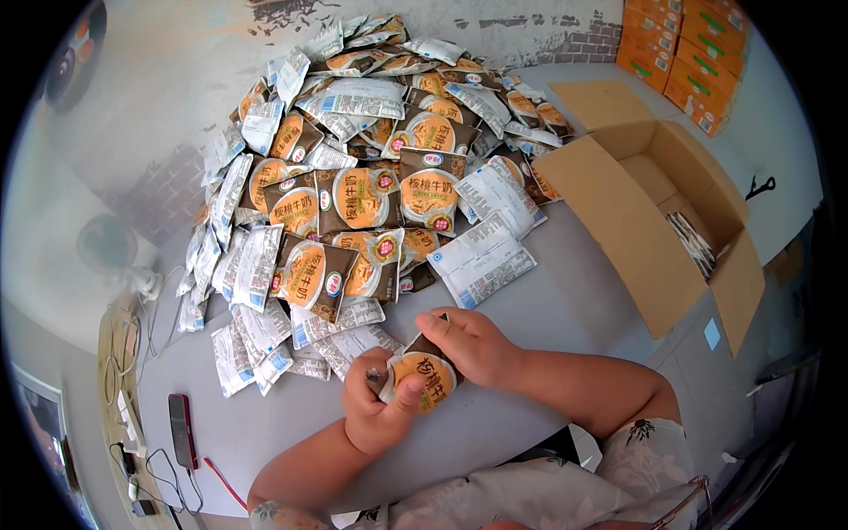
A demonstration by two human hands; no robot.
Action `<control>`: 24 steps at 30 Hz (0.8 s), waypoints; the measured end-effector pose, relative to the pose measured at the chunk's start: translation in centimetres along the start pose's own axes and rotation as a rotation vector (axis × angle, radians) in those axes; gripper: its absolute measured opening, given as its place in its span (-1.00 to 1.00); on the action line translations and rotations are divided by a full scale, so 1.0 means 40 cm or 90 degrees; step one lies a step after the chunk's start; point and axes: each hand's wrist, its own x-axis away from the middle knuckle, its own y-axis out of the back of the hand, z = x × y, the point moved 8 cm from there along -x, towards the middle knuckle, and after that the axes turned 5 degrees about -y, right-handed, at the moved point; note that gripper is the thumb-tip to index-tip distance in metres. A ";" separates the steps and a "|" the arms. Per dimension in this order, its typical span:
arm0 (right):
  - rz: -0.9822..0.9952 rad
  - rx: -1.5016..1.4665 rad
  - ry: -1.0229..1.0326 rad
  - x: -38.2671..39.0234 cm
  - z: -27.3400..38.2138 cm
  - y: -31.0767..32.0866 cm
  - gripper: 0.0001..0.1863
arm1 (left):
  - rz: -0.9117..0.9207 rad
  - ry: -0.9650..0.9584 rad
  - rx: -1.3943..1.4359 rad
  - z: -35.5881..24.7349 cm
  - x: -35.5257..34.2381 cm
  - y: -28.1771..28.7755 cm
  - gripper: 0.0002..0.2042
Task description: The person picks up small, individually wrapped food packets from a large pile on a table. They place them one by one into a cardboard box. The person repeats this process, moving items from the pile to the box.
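A brown and orange printed pouch [431, 378] is held between my two hands, low in the middle of the view. My left hand [380, 406] grips its left end with the thumb over the front. My right hand [468, 349] grips the upper right part, thumb on top. Just beyond my hands lies a large heap of similar pouches [353, 203], some showing orange and brown fronts, others white printed backs [481, 261]. The heap rests on a grey table [583, 300].
An open cardboard box [609, 221] with several pouches inside stands at right. Orange cartons [698, 71] are stacked at back right, against a wall [132, 106]. A red phone [182, 428], cables, a power strip [130, 422] and a small fan [106, 243] are at left.
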 end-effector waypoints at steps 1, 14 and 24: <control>-0.011 -0.022 -0.006 -0.003 -0.005 0.002 -0.63 | -0.026 0.058 0.077 0.025 0.003 0.004 -0.70; -0.014 -0.013 -0.041 -0.007 -0.011 0.012 -0.51 | 0.030 0.098 0.149 0.027 0.000 -0.014 -0.70; 0.153 -0.108 0.023 0.000 0.016 -0.025 -0.46 | -0.271 0.384 0.552 0.127 -0.059 0.034 -0.57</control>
